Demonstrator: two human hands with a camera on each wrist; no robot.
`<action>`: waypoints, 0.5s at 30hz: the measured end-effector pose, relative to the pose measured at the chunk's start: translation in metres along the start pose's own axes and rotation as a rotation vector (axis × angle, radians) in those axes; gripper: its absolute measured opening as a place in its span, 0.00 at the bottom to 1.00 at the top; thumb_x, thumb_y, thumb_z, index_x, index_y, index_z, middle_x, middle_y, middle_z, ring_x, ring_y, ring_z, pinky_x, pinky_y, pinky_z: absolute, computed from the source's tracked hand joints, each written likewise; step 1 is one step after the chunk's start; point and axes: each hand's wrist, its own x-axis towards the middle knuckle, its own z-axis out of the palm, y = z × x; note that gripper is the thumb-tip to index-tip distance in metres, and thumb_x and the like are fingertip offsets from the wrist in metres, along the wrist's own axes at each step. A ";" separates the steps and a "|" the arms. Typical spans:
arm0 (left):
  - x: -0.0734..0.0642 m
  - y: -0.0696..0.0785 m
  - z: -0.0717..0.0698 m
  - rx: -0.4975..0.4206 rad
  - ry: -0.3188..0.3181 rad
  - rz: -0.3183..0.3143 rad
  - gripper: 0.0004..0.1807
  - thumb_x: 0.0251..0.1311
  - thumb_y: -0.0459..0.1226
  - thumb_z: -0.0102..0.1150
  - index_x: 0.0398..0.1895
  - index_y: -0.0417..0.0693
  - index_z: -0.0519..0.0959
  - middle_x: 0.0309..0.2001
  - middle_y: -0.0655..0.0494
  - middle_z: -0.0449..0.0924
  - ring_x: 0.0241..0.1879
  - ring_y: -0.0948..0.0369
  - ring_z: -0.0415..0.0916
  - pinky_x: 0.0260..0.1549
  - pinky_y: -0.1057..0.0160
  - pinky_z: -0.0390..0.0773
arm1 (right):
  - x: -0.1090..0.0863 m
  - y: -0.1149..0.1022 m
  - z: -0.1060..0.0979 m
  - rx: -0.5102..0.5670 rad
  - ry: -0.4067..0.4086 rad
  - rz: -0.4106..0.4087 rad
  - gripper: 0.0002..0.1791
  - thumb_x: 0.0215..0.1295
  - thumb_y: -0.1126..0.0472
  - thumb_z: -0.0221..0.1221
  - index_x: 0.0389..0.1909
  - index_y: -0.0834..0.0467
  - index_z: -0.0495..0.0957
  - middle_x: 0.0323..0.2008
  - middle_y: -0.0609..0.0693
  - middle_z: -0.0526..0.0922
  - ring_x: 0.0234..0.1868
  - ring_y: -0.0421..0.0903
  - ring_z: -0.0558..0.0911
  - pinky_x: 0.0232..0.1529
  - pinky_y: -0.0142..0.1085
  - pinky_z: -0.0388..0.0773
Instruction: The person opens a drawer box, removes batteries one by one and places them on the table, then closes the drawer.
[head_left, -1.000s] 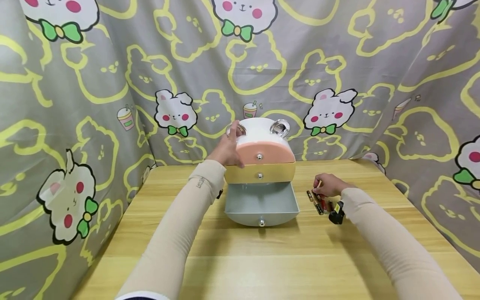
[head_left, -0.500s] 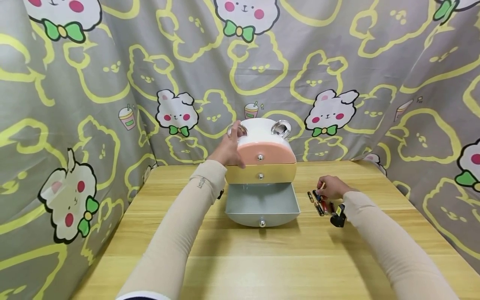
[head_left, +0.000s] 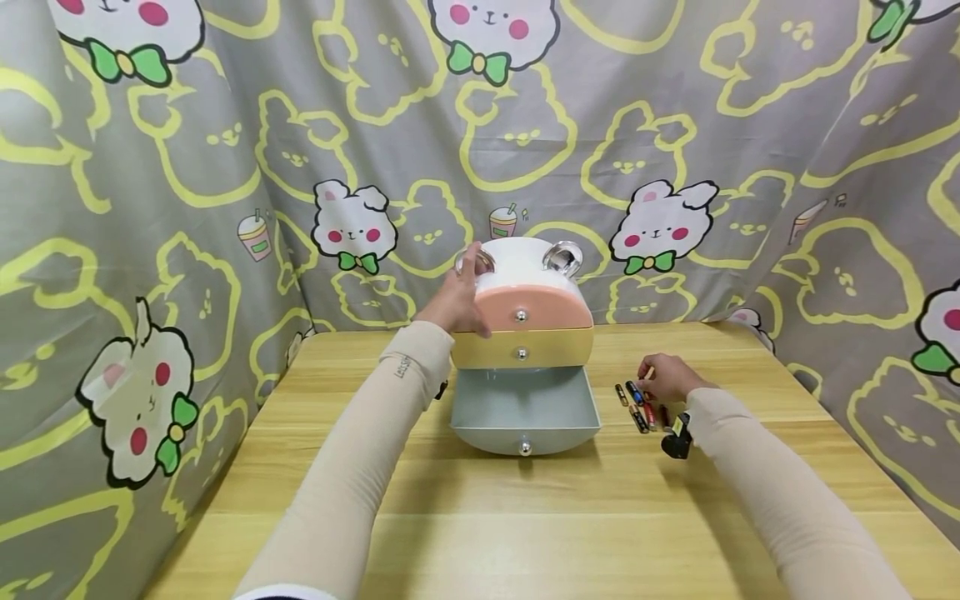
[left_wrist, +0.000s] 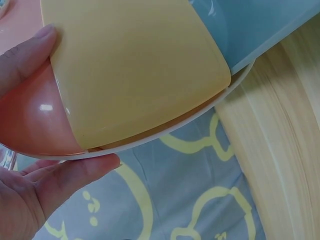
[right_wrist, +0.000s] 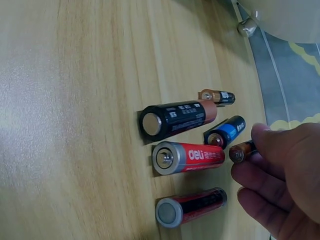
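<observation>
A small drawer cabinet (head_left: 512, 260) with a white rounded top and shiny ear-like rings stands on the table. Its orange drawer (head_left: 547, 307) and yellow drawer (head_left: 558, 347) are pushed in, while the grey-green bottom drawer (head_left: 487, 437) is pulled out, with nothing seen inside. My left hand (head_left: 456, 302) grips the cabinet's left side, thumb (left_wrist: 30, 57) on the front and fingers along the outer edge. To the right of the cabinet, my right hand (head_left: 671, 377) pinches a small battery (right_wrist: 242, 151) between thumb and fingers. Beside it lie a blue-and-black battery (right_wrist: 231, 131) and a red battery (right_wrist: 192, 157).
A thick black-and-copper battery (right_wrist: 175, 119), a small one (right_wrist: 218, 96) and a dark red one (right_wrist: 192, 206) lie in the same group on the wooden table (head_left: 517, 525). Patterned grey curtain (head_left: 420, 133) surrounds the table at the back and sides.
My right hand has shifted slightly right and toward me among the batteries, uncovering the blue-and-black one. My left hand and the cabinet stay where they were.
</observation>
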 end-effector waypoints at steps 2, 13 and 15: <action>0.000 0.000 0.000 -0.003 0.003 0.003 0.84 0.19 0.27 0.85 0.73 0.70 0.29 0.63 0.40 0.57 0.60 0.41 0.64 0.58 0.48 0.68 | 0.001 0.002 0.001 -0.010 0.006 0.004 0.06 0.65 0.64 0.61 0.32 0.62 0.75 0.24 0.50 0.79 0.22 0.44 0.77 0.25 0.38 0.74; -0.002 0.001 -0.001 -0.016 0.000 -0.011 0.84 0.20 0.27 0.84 0.74 0.71 0.29 0.63 0.37 0.56 0.59 0.40 0.66 0.58 0.47 0.68 | 0.001 0.003 0.006 -0.043 0.036 0.068 0.07 0.67 0.63 0.59 0.36 0.65 0.77 0.27 0.52 0.80 0.25 0.47 0.76 0.29 0.42 0.74; -0.003 0.001 0.000 -0.012 -0.013 -0.023 0.84 0.21 0.27 0.84 0.73 0.72 0.28 0.63 0.36 0.56 0.58 0.40 0.66 0.57 0.47 0.69 | 0.000 0.003 0.008 -0.044 0.030 0.082 0.08 0.67 0.63 0.59 0.38 0.66 0.77 0.27 0.52 0.80 0.25 0.47 0.76 0.30 0.42 0.74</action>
